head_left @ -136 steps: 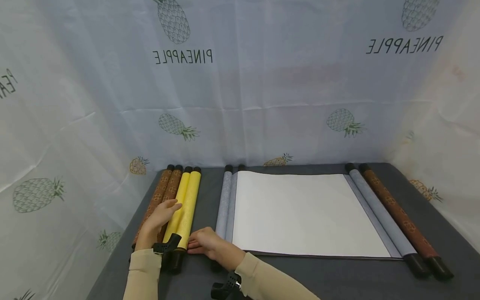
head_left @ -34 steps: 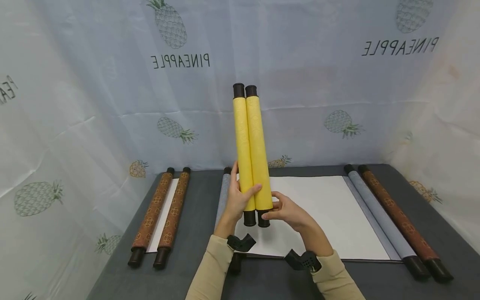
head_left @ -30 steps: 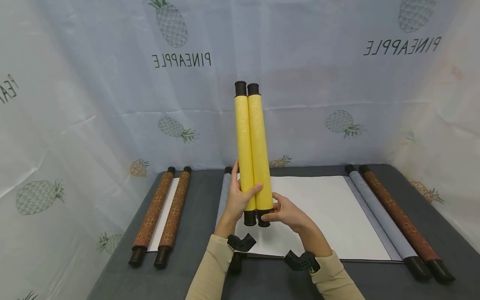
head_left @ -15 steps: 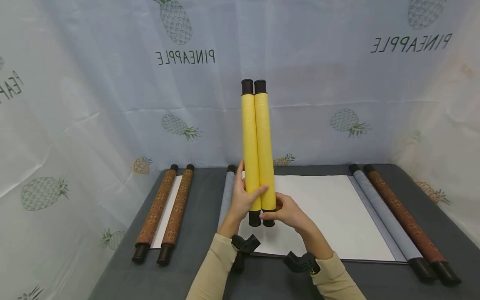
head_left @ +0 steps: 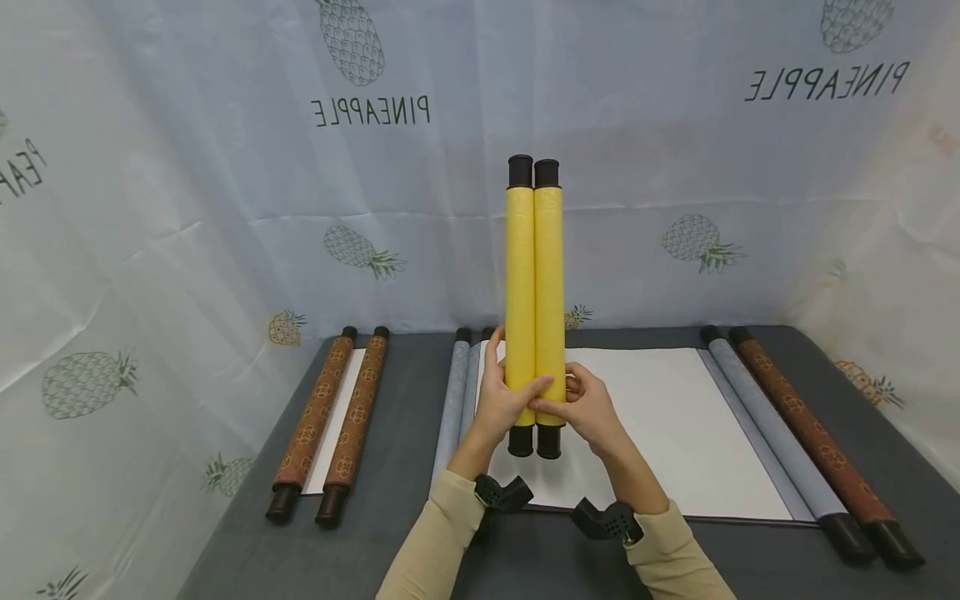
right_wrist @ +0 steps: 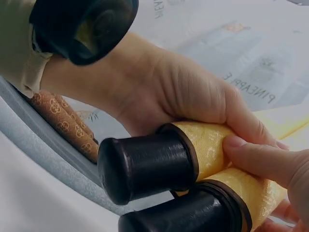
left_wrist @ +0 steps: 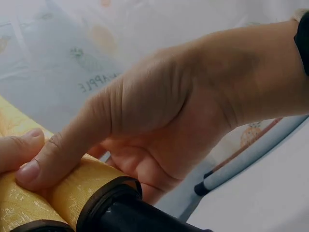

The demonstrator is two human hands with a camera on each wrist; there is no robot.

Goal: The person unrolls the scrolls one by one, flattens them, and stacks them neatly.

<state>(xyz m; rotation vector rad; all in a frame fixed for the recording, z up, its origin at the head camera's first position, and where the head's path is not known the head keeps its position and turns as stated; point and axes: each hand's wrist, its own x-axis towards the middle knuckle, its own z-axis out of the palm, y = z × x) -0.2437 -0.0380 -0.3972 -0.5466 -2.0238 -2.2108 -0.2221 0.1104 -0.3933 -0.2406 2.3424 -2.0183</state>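
A yellow scroll [head_left: 521,283] with two rollers side by side and black end knobs stands nearly upright above the table, held by both hands near its lower end. My left hand [head_left: 504,404] grips it from the left, thumb across the front. From the right, my right hand [head_left: 592,408] grips the other roller, its thumb meeting the left thumb at the front. In the left wrist view the left thumb [left_wrist: 58,154] presses on the yellow cloth. The right wrist view shows both black knobs [right_wrist: 149,166] close up. The fingers behind the rollers are partly hidden.
A grey-blue scroll [head_left: 450,400] lies spread on the dark table [head_left: 405,517], its white sheet [head_left: 667,425] below the hands. Beside its right roller lies a brown roller [head_left: 817,442]. At left rests a brown patterned scroll [head_left: 356,408], slightly unrolled. A pineapple-print curtain [head_left: 637,150] hangs behind.
Both hands have lifted the yellow scroll from the left of the table to the middle, then shifted it slightly right and straightened it. The right hand has moved up from the knob onto the yellow cloth.
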